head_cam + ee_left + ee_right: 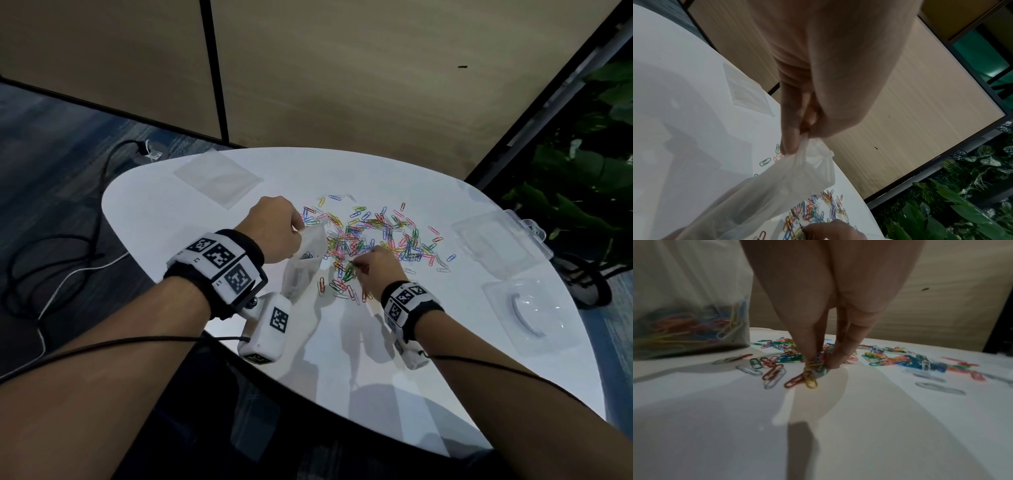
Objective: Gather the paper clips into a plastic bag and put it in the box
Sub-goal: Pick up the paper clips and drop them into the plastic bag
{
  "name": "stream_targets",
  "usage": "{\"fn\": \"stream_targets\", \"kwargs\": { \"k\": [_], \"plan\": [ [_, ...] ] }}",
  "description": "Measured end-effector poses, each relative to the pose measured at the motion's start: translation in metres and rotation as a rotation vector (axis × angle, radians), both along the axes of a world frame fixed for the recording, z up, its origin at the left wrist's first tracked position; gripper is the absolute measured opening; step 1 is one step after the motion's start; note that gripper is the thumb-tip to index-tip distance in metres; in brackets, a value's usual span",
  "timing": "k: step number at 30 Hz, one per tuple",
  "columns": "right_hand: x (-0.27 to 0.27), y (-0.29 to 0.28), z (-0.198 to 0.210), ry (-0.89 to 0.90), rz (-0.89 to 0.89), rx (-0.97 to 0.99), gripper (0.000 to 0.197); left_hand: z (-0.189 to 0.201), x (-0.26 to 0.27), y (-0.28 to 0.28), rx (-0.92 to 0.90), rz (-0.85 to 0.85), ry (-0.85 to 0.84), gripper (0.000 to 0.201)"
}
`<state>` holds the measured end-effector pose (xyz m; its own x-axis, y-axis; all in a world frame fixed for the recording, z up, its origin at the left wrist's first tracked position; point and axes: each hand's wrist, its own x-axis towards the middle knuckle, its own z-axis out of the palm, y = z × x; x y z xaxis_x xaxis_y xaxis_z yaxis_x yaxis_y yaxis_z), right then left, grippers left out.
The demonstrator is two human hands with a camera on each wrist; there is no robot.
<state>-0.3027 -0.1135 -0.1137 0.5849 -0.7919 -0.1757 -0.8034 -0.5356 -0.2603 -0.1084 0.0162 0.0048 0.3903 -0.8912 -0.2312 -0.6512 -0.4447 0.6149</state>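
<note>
Right hand (375, 265) is down at the near edge of the clip scatter, fingertips (835, 363) pressed to the table (359, 370) and closing on a small knot of clips (816, 365); from the wrist view thumb and fingers pinch a yellow one with others tangled in, though how many will lift I cannot tell. Left hand (270, 229) pinches the top edge of the bag (305, 260) between thumb and fingers, holding it upright just left of the pile, its bottom resting on the table with a modest load of clips already inside. Most clips (376, 236) lie loose, spread from the bag toward the box (500, 240), which sits open and well apart at the right edge; its lid, I judge, is the clear piece (527, 315) nearer the body. A spare bag (217, 178) lies flat at the far left. Judgement: early in the gathering. To do this step well, rake several clips together against the table before lifting, since flat ones slip; keep the bag mouth held wide and tilted toward the right hand so the carry is short; release well inside the mouth, not over the rim. Risk: a one-edge pinch may let the mouth sag shut.
</note>
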Motion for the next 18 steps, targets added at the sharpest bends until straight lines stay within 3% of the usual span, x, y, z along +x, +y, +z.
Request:
{"fn": "stream_targets", "kwargs": {
  "k": [3, 6, 9, 12, 15, 18],
  "plan": [
    [0.002, -0.005, 0.005, 0.064, -0.040, -0.005, 0.021, -0.001, 0.000, -0.001, -0.001, -0.002, -0.003, 0.032],
    [-0.004, -0.016, 0.006, -0.021, -0.209, 0.114, 0.015, -0.001, 0.000, -0.001, -0.002, -0.004, 0.001, 0.031],
    [-0.020, -0.031, 0.009, -0.292, -0.502, 0.436, 0.005, -0.001, -0.001, -0.002, 0.002, -0.020, -0.005, 0.032],
    [-0.029, -0.042, 0.024, -0.753, -0.705, 0.846, 0.004, 0.000, -0.003, -0.004, 0.007, -0.032, -0.006, 0.032],
    [-0.018, -0.032, 0.062, -0.971, -0.628, 1.143, 0.022, 0.001, -0.006, -0.005, 0.005, -0.045, -0.008, 0.032],
    [0.003, -0.012, 0.093, -0.964, -0.461, 1.284, 0.027, 0.001, -0.010, -0.006, 0.004, -0.043, -0.007, 0.031]
  ]
}}
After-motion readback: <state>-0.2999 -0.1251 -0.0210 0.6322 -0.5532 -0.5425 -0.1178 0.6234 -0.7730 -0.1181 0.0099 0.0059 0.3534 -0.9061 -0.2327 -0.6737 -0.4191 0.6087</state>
